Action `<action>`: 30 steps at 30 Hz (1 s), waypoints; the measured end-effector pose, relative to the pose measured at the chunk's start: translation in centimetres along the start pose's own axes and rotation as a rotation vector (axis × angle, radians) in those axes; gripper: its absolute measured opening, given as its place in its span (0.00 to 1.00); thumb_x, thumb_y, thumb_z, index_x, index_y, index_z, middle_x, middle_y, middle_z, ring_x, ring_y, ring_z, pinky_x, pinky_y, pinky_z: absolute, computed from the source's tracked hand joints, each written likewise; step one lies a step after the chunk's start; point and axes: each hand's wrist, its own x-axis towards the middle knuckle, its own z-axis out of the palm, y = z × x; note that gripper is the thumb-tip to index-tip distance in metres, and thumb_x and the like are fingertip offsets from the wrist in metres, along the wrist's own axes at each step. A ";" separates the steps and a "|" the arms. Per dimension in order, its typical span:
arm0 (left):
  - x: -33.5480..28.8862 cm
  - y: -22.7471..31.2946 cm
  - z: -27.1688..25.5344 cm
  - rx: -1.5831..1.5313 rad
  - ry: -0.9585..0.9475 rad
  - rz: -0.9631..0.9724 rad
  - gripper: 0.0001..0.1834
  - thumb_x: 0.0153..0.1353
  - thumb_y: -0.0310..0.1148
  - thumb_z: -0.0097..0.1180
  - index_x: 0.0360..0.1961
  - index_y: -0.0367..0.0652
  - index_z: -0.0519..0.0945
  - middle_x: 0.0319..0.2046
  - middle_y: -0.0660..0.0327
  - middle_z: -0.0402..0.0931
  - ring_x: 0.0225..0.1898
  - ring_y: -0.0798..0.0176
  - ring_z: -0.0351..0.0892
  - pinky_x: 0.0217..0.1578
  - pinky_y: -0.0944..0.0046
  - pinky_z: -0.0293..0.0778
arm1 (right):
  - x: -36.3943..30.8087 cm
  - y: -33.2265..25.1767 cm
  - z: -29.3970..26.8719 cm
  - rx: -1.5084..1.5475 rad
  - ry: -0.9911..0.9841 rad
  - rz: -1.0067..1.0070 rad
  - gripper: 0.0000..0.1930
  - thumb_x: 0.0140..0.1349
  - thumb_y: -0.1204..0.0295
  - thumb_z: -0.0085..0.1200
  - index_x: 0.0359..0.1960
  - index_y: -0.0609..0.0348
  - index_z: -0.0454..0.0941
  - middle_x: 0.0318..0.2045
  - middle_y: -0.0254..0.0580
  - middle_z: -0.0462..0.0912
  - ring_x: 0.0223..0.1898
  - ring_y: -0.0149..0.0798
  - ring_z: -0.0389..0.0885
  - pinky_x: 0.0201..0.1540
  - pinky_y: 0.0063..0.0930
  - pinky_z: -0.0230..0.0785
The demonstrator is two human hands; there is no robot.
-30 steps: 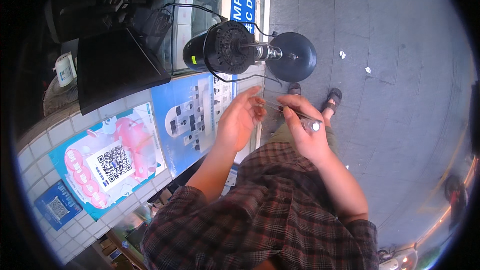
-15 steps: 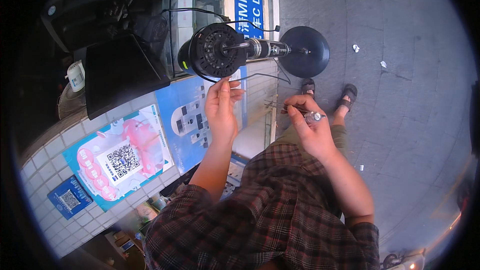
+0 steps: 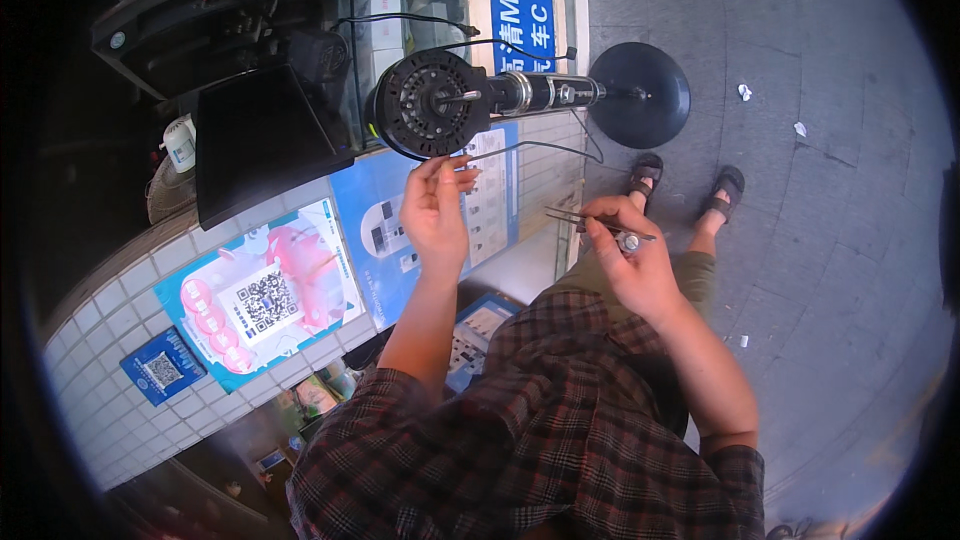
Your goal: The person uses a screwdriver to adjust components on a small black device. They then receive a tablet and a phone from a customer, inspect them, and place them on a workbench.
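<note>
A pedestal fan without blades or cage has its black round motor head (image 3: 428,105) facing me, a bare metal shaft at its middle. Its chrome and black pole (image 3: 550,92) runs to a round black base (image 3: 642,95) on the ground. My left hand (image 3: 437,210) grips the near edge of the motor head with fingertips, beside a dark power cord (image 3: 530,146). In my right hand (image 3: 630,260) are thin metal tweezers (image 3: 566,214), pinched between thumb and fingers. A clear-handled tool (image 3: 627,242), apparently a screwdriver, is tucked in the same hand, its shaft hidden.
A tiled counter front (image 3: 330,365) with posters stands at my left. On the counter are a dark monitor (image 3: 265,145), a white kettle-like item (image 3: 180,143) and a glass case with cables. Paper scraps (image 3: 744,92) lie on the grey pavement (image 3: 820,200).
The view has shifted slightly, so the scene sits further right. The tweezers have turned in my right hand, and both their ends show more clearly. My left hand stays at the motor head's edge.
</note>
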 end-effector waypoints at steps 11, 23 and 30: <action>0.6 -0.6 0.2 0.037 0.042 0.019 0.12 0.78 0.29 0.51 0.51 0.28 0.78 0.44 0.49 0.86 0.40 0.63 0.88 0.44 0.65 0.83 | -0.4 -0.1 -1.3 0.123 -0.043 0.025 0.08 0.75 0.76 0.54 0.51 0.65 0.78 0.42 0.37 0.81 0.45 0.29 0.79 0.52 0.25 0.71; 0.8 -1.0 -0.3 0.058 -0.013 0.073 0.12 0.79 0.29 0.51 0.52 0.28 0.78 0.44 0.50 0.87 0.41 0.63 0.88 0.44 0.65 0.83 | -0.3 0.2 -0.5 0.107 -0.070 0.011 0.08 0.75 0.76 0.54 0.51 0.66 0.78 0.43 0.40 0.82 0.47 0.32 0.83 0.55 0.28 0.74; 1.3 -2.5 -0.6 -0.018 -0.078 0.131 0.13 0.79 0.30 0.52 0.52 0.28 0.78 0.45 0.49 0.87 0.41 0.64 0.88 0.45 0.65 0.83 | -0.9 -0.7 0.4 -0.043 -0.012 0.032 0.08 0.74 0.70 0.56 0.48 0.59 0.80 0.36 0.34 0.86 0.42 0.33 0.83 0.73 0.41 0.39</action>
